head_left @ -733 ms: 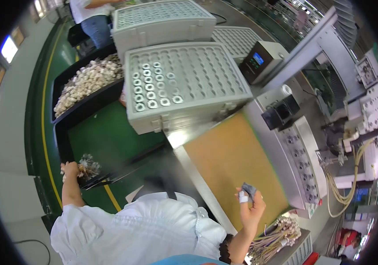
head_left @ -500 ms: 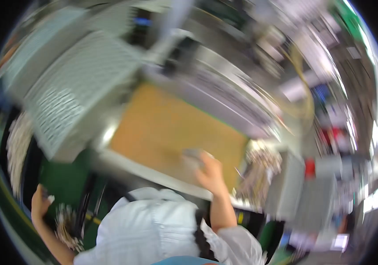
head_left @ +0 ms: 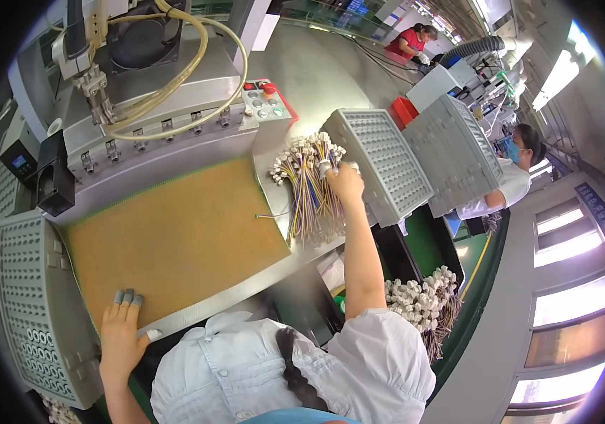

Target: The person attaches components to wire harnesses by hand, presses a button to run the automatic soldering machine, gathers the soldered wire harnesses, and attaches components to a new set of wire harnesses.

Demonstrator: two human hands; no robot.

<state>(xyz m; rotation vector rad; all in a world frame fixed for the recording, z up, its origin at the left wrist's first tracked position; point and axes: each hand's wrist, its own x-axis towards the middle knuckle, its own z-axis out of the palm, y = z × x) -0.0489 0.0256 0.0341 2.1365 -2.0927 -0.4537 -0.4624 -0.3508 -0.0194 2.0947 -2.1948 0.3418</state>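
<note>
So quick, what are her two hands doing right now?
Left hand: open, fingers flat on the edge of the tan work mat, holding nothing.
Right hand: closed on the bundle of coloured wires with white plugs.

Lighting bright and even. Daylight enters through the windows point(head_left: 564, 240) at right, which are blown out to glare. Shadows soft. Focus sharp at centre; strong fisheye bending and dark vignette at the rim.

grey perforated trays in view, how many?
4. One grey tray left of the brown mat, beside the left hand; two right of the right hand; one partly cut off at far left.
</note>
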